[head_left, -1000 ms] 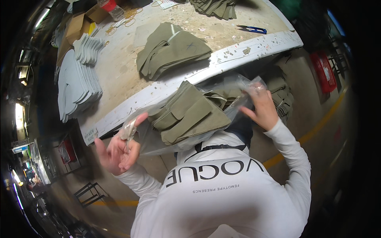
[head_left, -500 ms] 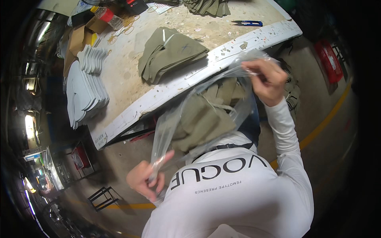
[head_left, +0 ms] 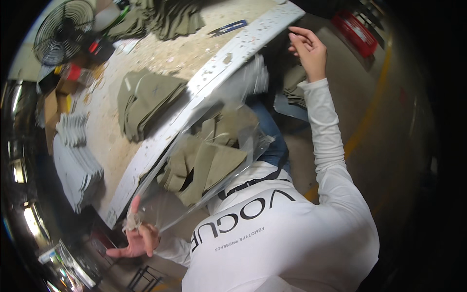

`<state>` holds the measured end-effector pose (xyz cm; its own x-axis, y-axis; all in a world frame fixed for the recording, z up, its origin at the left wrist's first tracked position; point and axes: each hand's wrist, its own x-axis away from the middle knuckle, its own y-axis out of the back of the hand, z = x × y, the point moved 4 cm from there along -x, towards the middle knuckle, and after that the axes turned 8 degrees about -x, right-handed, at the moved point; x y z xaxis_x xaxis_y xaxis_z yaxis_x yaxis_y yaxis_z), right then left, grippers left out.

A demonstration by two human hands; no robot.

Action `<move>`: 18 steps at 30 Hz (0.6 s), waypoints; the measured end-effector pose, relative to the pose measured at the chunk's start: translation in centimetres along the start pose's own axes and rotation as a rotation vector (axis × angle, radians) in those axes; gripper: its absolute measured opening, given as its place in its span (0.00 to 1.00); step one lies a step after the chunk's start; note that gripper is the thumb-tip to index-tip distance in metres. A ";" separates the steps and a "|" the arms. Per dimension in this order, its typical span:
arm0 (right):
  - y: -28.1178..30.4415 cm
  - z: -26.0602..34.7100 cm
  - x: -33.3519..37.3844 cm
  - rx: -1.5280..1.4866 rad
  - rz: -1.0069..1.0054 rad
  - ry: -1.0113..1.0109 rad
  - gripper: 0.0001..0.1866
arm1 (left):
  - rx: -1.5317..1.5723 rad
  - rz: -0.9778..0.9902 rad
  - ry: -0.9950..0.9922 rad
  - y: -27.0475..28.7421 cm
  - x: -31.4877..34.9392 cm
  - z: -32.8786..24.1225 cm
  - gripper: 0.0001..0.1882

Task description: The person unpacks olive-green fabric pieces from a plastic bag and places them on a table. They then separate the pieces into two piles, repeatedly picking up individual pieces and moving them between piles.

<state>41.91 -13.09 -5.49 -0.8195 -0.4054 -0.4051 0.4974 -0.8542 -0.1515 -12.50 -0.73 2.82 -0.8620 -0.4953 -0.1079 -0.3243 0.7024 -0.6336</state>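
Note:
A clear plastic bag (head_left: 168, 216) lies over my lap with several olive-green cut fabric pieces (head_left: 214, 163) inside it. My left hand (head_left: 138, 239), at the lower left, has one end of the bag gathered around its raised index finger, its other fingers spread. The bag's other end flares up by the table edge, blurred by motion. Up and to the right, my right hand (head_left: 311, 52) is apart from the bag, fingers loosely bent and slightly parted, with nothing seen in it. On the table, left of the bag, sits a tied stack of olive fabric pieces (head_left: 151, 100).
The worktable (head_left: 151, 155) has a white edge strewn with scraps. It bears blue thread snips (head_left: 228, 28), pale grey cut pieces (head_left: 73, 165), a bottle (head_left: 78, 74), a fan (head_left: 63, 31) and more olive stacks (head_left: 170, 19). A red crate (head_left: 355, 34) stands beyond, at right.
My right hand has let go of the bag and moved away from it. My left hand has drawn its end of the bag outward, stretching it. The head view has shifted.

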 end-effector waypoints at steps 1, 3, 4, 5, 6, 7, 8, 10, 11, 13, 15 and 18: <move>3.3 -1.8 -0.9 0.238 -0.075 0.002 0.11 | -0.023 -0.038 -0.011 0.2 -0.1 -0.2 0.71; 9.3 -5.6 -0.4 0.682 -0.045 -0.141 0.18 | -0.030 -0.001 0.053 0.3 -0.2 -0.1 0.70; 12.1 -8.1 0.6 0.952 -0.014 -0.405 0.24 | -0.032 0.040 0.065 0.4 -0.3 -0.2 0.70; 13.6 -10.1 2.1 1.192 0.104 -0.454 0.32 | -0.013 -0.004 0.056 0.6 -0.3 -0.3 0.69; 15.3 -12.0 4.4 1.484 0.202 -0.622 0.41 | -0.019 -0.024 0.074 0.9 -0.3 -0.4 0.69; 16.1 -13.8 6.4 1.458 0.297 -0.758 0.48 | 0.006 -0.057 0.059 1.1 -0.3 -0.5 0.68; 16.5 -15.3 8.5 1.461 0.396 -0.910 0.55 | 0.026 -0.080 0.046 1.3 -0.3 -0.6 0.68; 15.6 -17.1 12.2 1.515 0.392 -0.852 0.61 | 0.062 -0.112 0.019 1.5 -0.5 -0.7 0.67; 15.3 -17.4 13.0 1.519 0.299 -0.737 0.63 | 0.061 -0.097 0.025 1.4 -0.6 -0.7 0.67; 15.1 -17.6 14.2 1.531 0.191 -0.611 0.63 | 0.042 -0.043 0.052 1.1 -0.7 -0.5 0.66; 15.5 -17.7 14.5 1.544 0.158 -0.588 0.60 | 0.045 -0.057 0.055 1.0 -0.8 -0.5 0.66; 17.2 -17.5 13.9 1.375 0.155 -0.618 0.56 | 0.084 -0.172 0.027 1.3 -0.5 -0.6 0.66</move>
<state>44.06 -27.69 -29.50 -0.9465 -0.2876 0.1464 0.2294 -0.2806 0.9320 -12.68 0.74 2.51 -0.8071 -0.5897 0.0271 -0.4349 0.5629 -0.7029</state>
